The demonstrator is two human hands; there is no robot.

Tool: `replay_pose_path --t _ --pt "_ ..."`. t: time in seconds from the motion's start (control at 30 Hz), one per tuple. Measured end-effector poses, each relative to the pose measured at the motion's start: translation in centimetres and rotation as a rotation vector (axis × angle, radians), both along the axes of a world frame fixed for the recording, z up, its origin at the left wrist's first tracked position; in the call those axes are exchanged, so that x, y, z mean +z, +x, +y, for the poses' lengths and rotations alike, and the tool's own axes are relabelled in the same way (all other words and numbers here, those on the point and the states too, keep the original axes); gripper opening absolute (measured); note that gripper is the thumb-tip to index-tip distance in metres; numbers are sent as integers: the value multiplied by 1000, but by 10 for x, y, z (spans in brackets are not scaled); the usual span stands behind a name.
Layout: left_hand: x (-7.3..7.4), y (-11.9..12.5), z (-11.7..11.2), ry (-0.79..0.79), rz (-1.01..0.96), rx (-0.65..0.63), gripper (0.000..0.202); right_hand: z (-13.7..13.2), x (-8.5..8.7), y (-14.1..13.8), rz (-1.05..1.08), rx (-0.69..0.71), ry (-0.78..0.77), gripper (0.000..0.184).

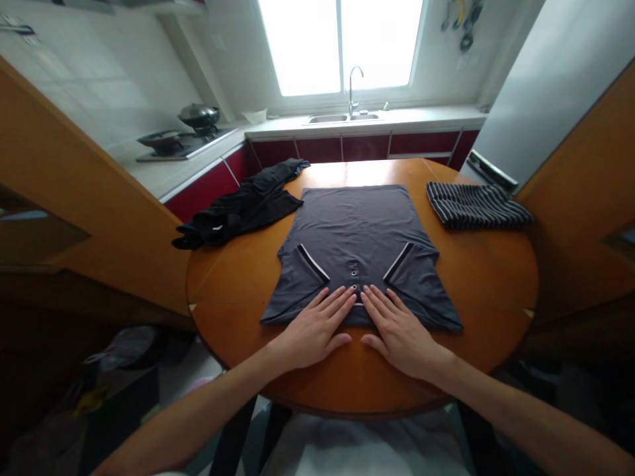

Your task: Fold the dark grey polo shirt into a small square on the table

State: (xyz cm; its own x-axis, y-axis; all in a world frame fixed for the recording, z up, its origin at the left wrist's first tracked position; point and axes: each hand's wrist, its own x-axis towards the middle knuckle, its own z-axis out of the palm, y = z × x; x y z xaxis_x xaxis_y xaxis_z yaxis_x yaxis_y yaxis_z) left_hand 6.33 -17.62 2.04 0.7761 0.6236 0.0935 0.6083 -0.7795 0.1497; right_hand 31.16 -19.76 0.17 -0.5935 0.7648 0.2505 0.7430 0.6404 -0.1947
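A grey polo shirt (pixel 360 221) lies spread on the round wooden table, its collar end toward me and its hem toward the window. Both short sleeves, trimmed in black and white, are turned inward over the body. My left hand (pixel 317 327) rests flat on the collar end, left of the button placket, fingers stretched forward. On the other side of the placket my right hand (pixel 397 330) lies flat as well, fingertips close to those of the left. The two hands cover much of the collar. Neither hand grips the cloth.
Dark clothing (pixel 248 201) lies loosely on the left of the wooden table (pixel 357 390). A folded black-and-white striped cloth (pixel 473 206) sits at the right. Beyond are a counter with a sink (pixel 328 119), a stove holding pans (pixel 198 117), and a fridge (pixel 550 86) at the right.
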Motion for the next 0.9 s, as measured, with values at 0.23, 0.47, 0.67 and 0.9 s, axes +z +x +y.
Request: replay_pose_path --t 0.23,0.47,0.67,0.9 --pt "0 -15 -2 7 19 30 80 -3 -4 27 -29 -47 -39 76" --pt "-7 -40 -20 98 64 135 81 -9 -7 59 -87 -90 9 82" --pt "-7 -49 -50 119 8 264 78 -18 -8 68 -82 -138 79 86" --pt "9 -15 -63 75 -122 234 64 -17 -2 38 16 -28 124 77"
